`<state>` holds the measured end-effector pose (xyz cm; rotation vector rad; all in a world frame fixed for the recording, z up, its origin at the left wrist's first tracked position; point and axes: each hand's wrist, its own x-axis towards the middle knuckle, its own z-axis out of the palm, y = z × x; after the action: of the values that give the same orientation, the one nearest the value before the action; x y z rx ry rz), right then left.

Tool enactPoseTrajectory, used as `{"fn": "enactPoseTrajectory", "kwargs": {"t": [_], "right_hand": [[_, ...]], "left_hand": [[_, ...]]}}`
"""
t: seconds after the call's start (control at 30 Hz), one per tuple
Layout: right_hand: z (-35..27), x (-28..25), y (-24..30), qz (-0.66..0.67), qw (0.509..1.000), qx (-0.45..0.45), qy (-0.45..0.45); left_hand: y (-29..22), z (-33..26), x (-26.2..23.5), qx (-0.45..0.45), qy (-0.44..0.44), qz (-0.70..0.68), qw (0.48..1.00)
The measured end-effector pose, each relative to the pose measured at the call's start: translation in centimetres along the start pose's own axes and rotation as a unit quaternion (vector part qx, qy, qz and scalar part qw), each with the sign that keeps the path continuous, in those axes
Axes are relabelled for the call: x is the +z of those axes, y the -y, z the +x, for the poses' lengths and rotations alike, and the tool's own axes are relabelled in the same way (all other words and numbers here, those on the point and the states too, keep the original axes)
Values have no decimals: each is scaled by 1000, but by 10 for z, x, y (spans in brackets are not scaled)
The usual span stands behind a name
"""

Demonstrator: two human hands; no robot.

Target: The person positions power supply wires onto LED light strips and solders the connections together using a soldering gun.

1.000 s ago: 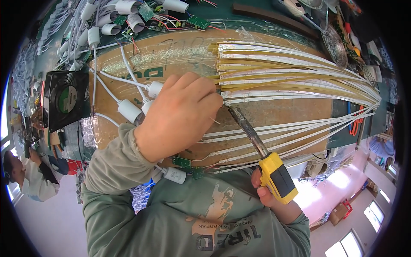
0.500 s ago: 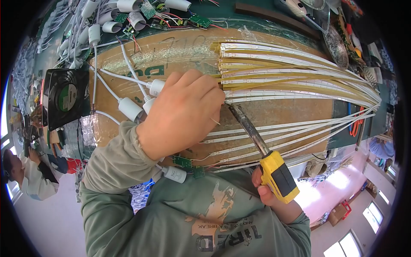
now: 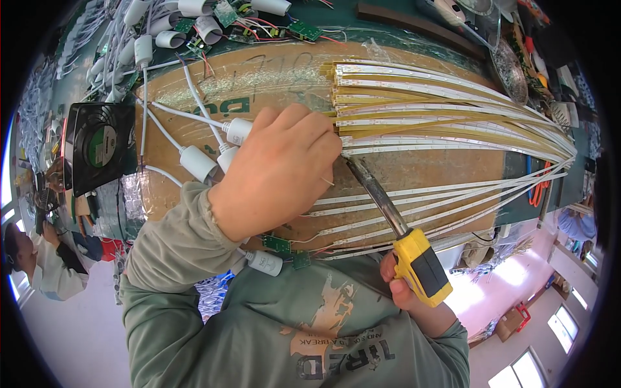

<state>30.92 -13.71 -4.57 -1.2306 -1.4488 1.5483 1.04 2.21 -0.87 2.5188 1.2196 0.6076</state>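
My right hand grips the yellow and black handle of a soldering iron. Its long metal barrel slants up and left, and the tip reaches the fingertips of my left hand. That left hand is closed in a pinch at the ends of white LED strips; its own fingers hide what they hold. A thin wire end pokes out beside them. More white strips fan out below the iron's barrel. Near my left wrist lie white cylindrical housings with cables and a green circuit board.
A brown cardboard sheet covers the bench. To the left stands a black fan. Housings and circuit boards are heaped at the back. A dark bar lies at the back right. Another person sits at far left.
My left hand has shifted very slightly to the right, and the nearby housings with it. The soldering iron stays practically in place.
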Motion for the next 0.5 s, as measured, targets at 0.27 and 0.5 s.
{"fn": "enactPoseTrajectory", "kwargs": {"t": [0.27, 0.5], "right_hand": [[1, 1, 0, 9, 1000, -22, -10], [1, 4, 0, -19, 998, -41, -32]], "left_hand": [[0, -1, 1, -2, -1, -5, 1000], [0, -1, 0, -2, 1, -6, 1000]]}}
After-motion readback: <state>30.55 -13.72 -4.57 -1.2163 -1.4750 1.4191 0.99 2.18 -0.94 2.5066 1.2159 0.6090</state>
